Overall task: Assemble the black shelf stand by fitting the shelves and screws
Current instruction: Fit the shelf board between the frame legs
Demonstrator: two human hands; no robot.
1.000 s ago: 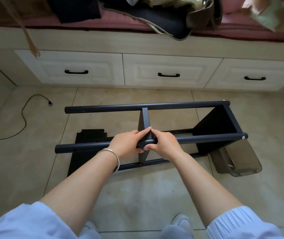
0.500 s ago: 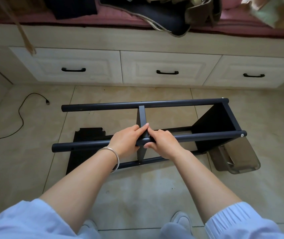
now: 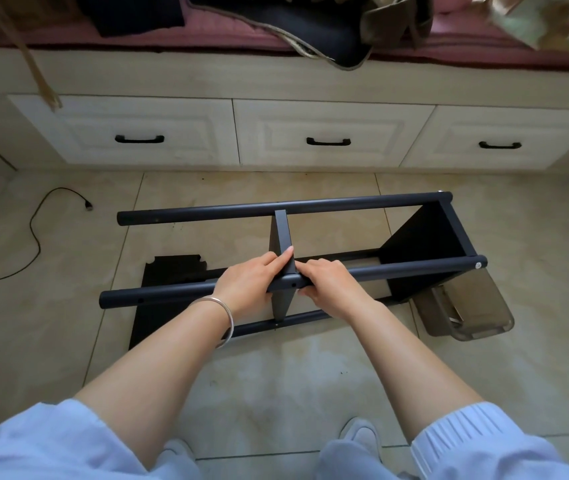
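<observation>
- Head view, looking down: a black shelf stand (image 3: 345,237) lies on its side on the tiled floor (image 3: 276,375), in front of a row of drawers (image 3: 328,136).
- The stand looks stiff and fairly light, made of round poles and thin boards; the smooth poles could slip or roll, so a hold close to a joint seems safest.
- The left hand (image 3: 248,282) wraps the near pole (image 3: 397,270), its forefinger stretched up along the middle shelf (image 3: 281,233).
- The right hand (image 3: 328,282) curls round the same pole, just on the other side of that shelf.
- One shelf board (image 3: 425,233) already sits at the right end; another board (image 3: 169,271) lies flat on the floor, partly under the stand.
</observation>
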